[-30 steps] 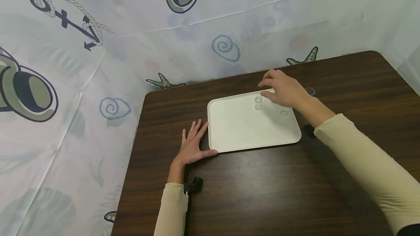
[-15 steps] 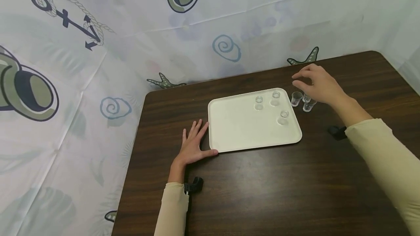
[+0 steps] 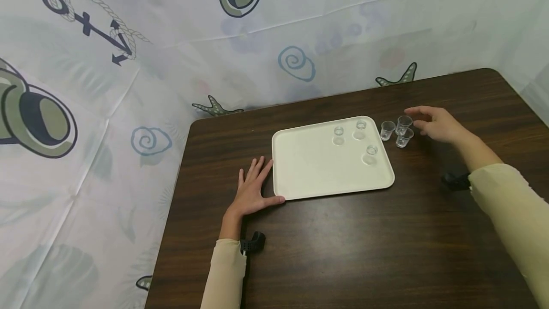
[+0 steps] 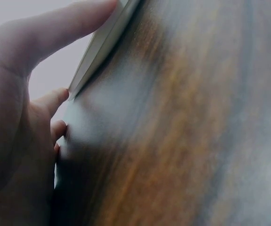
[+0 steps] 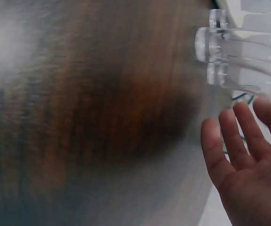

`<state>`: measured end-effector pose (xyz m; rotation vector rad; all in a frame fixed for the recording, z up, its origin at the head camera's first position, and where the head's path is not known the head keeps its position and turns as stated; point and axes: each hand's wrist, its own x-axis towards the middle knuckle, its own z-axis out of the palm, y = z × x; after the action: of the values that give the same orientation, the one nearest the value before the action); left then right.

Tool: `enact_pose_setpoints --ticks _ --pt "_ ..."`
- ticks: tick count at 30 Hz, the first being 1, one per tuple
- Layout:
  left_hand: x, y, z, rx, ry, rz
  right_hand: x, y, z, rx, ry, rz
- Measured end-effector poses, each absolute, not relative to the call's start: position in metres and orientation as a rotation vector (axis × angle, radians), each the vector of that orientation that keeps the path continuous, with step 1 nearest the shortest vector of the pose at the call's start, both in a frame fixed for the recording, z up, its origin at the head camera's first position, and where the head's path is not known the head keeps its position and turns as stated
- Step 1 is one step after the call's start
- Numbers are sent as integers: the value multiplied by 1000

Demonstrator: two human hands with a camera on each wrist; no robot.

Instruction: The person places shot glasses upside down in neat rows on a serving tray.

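My left hand (image 3: 249, 193) lies with fingers spread at the near left corner of a white tray (image 3: 315, 170), its thumb and index fingertip touching the rim. In the left wrist view the thumb (image 4: 74, 21) reaches over the tray's edge (image 4: 104, 40). Three small clear shot glasses stand bunched just right of the tray; the far one (image 3: 404, 123) is closest to my right hand (image 3: 442, 125). That hand has its fingers loosely extended right by the rim, holding nothing. The right wrist view shows the fingers (image 5: 241, 136) just beside the clustered glasses (image 5: 243, 52).
Three more clear shot glasses stand on the tray: one at the back (image 3: 339, 131), one in the far right corner (image 3: 361, 125), one along the right side (image 3: 371, 150). Beneath everything is a dark wooden table (image 3: 343, 247), with a printed cloth (image 3: 240, 66) behind it.
My right hand has moved right from over the tray's far corner, where a glass now stands, and come down beside the cluster of glasses. My left hand has stayed put.
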<state>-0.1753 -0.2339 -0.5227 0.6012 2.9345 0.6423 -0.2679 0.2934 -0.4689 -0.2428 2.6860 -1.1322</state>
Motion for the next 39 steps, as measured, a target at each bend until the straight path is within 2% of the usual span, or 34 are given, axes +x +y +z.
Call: enact_pose_setpoints --ticks 39 --pt "-177 -234 -526 567 2931 630 -261 290 -505 -201 2776 -1291"
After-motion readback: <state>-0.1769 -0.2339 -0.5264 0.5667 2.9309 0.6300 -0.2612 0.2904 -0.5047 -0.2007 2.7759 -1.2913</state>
